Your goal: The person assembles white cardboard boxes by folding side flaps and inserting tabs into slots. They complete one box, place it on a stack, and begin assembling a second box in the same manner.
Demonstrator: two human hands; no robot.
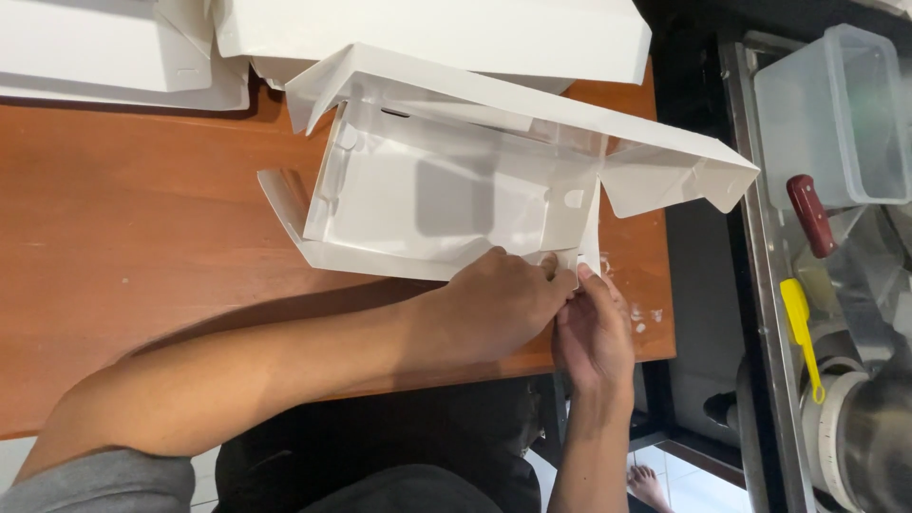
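Observation:
A white cardboard box (pixel 446 204), half folded with its lid flap raised, lies on the brown wooden table (pixel 142 247). My left hand (pixel 499 304) pinches the box's near right corner from the left. My right hand (pixel 594 332) grips the same corner flap from below, fingertips meeting those of the left hand. Both hands sit at the table's near right edge. The corner tab is hidden between the fingers.
More flat white box blanks (pixel 427 33) are stacked at the table's far edge. To the right stands a metal rack with a clear plastic container (pixel 841 114), a red-handled tool (pixel 810 216), a yellow-handled utensil (pixel 801 332) and a steel pot (pixel 869 442).

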